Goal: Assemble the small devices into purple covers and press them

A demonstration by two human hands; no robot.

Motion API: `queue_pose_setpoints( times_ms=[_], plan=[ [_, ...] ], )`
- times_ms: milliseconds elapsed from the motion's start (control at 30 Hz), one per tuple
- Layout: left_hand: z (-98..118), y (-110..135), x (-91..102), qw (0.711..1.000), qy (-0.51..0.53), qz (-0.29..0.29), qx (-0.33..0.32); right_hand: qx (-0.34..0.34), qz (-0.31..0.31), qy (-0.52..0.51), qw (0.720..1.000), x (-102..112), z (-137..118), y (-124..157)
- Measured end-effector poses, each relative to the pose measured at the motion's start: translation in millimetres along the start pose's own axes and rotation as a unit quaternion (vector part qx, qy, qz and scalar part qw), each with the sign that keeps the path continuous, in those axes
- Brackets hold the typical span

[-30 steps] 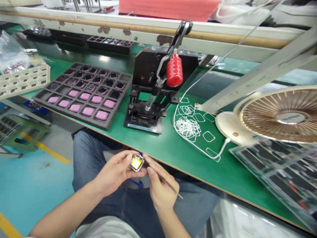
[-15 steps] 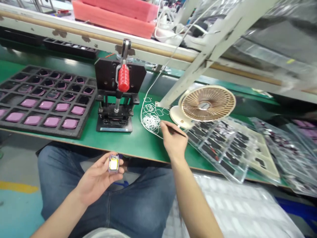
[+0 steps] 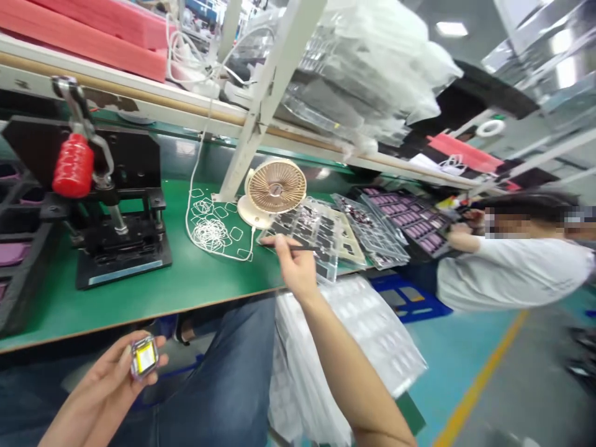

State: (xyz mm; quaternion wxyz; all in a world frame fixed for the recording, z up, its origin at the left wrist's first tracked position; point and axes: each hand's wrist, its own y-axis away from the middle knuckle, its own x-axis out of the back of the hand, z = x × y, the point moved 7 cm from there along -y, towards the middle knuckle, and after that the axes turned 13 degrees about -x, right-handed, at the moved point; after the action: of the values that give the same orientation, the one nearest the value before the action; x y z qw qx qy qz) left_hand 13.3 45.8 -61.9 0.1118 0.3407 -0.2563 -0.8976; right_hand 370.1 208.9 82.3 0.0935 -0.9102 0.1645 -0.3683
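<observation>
My left hand is closed around the edges of a small watch-like case. The case has a purple-grey rim and a bright white panel edged in yellow, facing up. In my right hand is a thin dark tool, apparently tweezers, pinched between thumb and fingers. That hand is over the near-left corner of a clear tray with dark flat parts in its compartments. To its left on the green bench lies a tangle of thin white ring gaskets, with several loose ones around it.
A black press with a red handle stands at left, beside a dark foam tray. A beige fan sits behind my right hand. More trays line the bench rightward. A co-worker sits at far right.
The view has swung right, bringing the co-worker into sight. My right hand has moved from the white gaskets to the clear tray's edge. My left hand still holds the case.
</observation>
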Motion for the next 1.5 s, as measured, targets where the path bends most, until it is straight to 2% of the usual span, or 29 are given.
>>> queue_pose_setpoints(
  times_ms=[33, 100, 133, 200, 267, 367, 600, 700, 800, 900, 1000, 1100, 1167, 1200, 1233, 1267, 1333, 1400, 1433, 1500],
  plan=[
    [-1, -1, 1.3, 1.000, -0.004, 0.002, 0.002, -0.004, 0.031, 0.071, 0.997, 17, 8, -10],
    [-4, -3, 4.3, 1.000, -0.011, 0.001, 0.001, -0.022, 0.074, 0.245, 0.966, 47, 29, -37],
    [-5, -5, 5.7, 1.000, -0.014, -0.002, 0.003, -0.034, 0.072, 0.319, 0.944, 58, 40, -53],
    [-10, -8, 7.5, 1.000, -0.019, -0.012, 0.013, -0.051, 0.023, 0.401, 0.914, 70, 65, -84],
    [-15, -9, 5.8, 0.999, -0.022, -0.027, 0.029, -0.059, -0.035, 0.442, 0.894, 71, 85, -106],
    [-20, -4, -2.5, 0.999, -0.023, -0.037, 0.030, -0.061, -0.094, 0.502, 0.858, 65, 103, -121],
    [-25, 8, -17.9, 0.999, -0.026, -0.037, 0.021, -0.005, -0.180, 0.565, 0.805, 53, 103, -126],
    [-28, 6, -17.9, 0.998, -0.031, -0.045, 0.023, 0.014, -0.204, 0.570, 0.796, 48, 98, -125],
    [-31, 4, -16.8, 0.998, -0.032, -0.043, 0.023, 0.021, -0.207, 0.563, 0.800, 44, 94, -125],
    [-31, 2, -17.0, 0.999, -0.018, -0.041, 0.016, 0.004, -0.189, 0.544, 0.818, 51, 91, -133],
    [-26, 2, -20.2, 0.999, 0.003, -0.048, -0.005, -0.032, -0.139, 0.505, 0.851, 74, 82, -138],
    [-17, 1, -28.7, 0.998, 0.005, -0.044, -0.048, -0.058, -0.065, 0.447, 0.890, 94, 58, -110],
    [-9, -2, -41.1, 0.994, 0.019, -0.047, -0.092, -0.072, -0.044, 0.325, 0.942, 85, 36, -63],
    [-6, -4, -48.9, 0.992, 0.032, -0.052, -0.114, -0.089, -0.056, 0.190, 0.976, 72, 25, -33],
    [-3, -7, -57.0, 0.988, 0.047, -0.060, -0.136, -0.116, -0.094, 0.023, 0.989, 51, 15, -1],
    [0, -10, -64.3, 0.984, 0.060, -0.068, -0.157, -0.150, -0.153, -0.114, 0.970, 23, 6, 33],
    [5, -16, -75.3, 0.975, 0.074, -0.082, -0.192, -0.232, -0.265, -0.291, 0.889, -38, -12, 97],
    [8, -19, -80.0, 0.969, 0.074, -0.093, -0.219, -0.313, -0.331, -0.387, 0.802, -87, -26, 145],
    [9, -20, -80.2, 0.966, 0.071, -0.097, -0.230, -0.343, -0.349, -0.417, 0.766, -104, -30, 160],
    [10, -18, -78.3, 0.960, 0.061, -0.104, -0.251, -0.378, -0.372, -0.457, 0.715, -127, -37, 176]
  ],
)
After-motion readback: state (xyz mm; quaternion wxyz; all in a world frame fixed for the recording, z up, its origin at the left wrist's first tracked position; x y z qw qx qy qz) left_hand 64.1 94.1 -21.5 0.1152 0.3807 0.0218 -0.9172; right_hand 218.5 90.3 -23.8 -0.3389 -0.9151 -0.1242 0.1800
